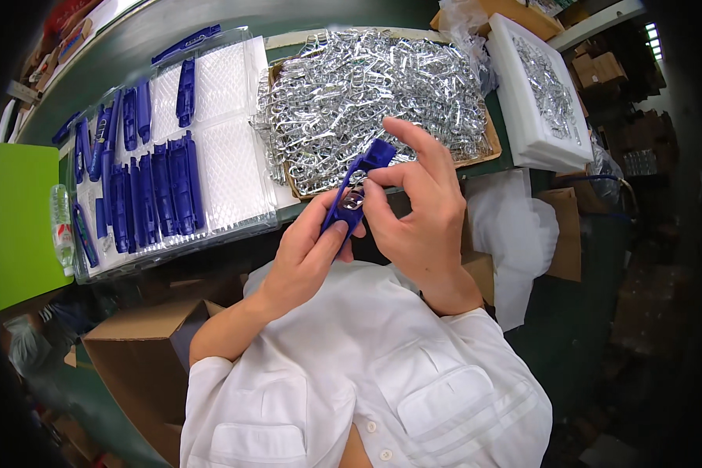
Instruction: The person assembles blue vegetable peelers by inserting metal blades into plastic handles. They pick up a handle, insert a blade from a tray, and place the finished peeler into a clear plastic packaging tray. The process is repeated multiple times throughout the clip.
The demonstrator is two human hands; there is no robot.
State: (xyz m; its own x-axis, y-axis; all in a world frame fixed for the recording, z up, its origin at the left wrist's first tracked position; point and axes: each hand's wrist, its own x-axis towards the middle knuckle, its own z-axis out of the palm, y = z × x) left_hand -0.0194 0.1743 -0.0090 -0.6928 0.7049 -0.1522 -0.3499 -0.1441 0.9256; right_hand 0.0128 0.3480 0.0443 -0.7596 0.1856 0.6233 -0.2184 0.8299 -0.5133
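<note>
Currently I have the left hand (308,238) holding a blue casing (378,154) by the near side of the clip pile (390,93). The fingers (394,173) of the right hand (421,214) stand narrow at its metal part (352,200); I can't tell whether they pinch it. More casings (162,191) lie left.

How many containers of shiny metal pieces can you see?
2: a shallow cardboard box at top centre and a white foam box to its right. More may be hidden.

Green tabletop (136,56) under a clear tray (230,132), shallow carton (493,139) and white foam box (515,97)
</note>
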